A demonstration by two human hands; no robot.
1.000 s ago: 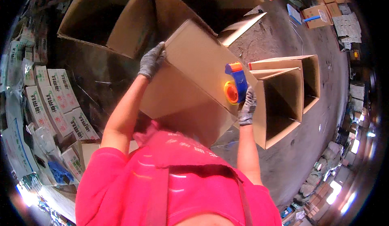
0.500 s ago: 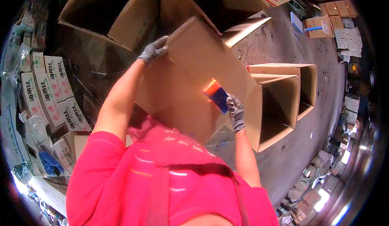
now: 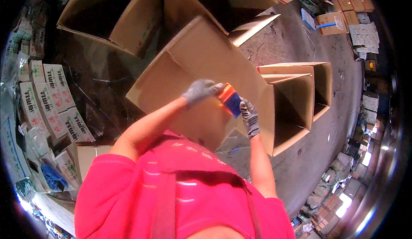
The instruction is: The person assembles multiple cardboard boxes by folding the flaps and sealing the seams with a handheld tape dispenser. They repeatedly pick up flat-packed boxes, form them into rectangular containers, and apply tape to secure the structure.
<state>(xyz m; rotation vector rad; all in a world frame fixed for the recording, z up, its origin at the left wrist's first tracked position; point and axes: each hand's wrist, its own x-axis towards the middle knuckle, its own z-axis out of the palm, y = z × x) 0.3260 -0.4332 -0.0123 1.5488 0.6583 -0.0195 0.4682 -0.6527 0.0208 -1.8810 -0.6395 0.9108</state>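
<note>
In my right hand, which wears a grey glove, is a blue and orange tape dispenser, gripped at its blue end. The gloved fingers of my left hand are closed at its orange end, though the exact pinch is partly hidden. Both hands are over a brown cardboard box close to my body. A fold line crosses the box's broad upper face, and one corner points to the left.
Open cardboard boxes stand beyond at the far left and middle. Two more open boxes stand to the right on the dark floor. White printed cartons are stacked at left. Farther right lie stacked boxes and clutter.
My left hand has left the box's far edge and come down to the orange end of the tape dispenser. My right hand keeps its hold almost in place.
</note>
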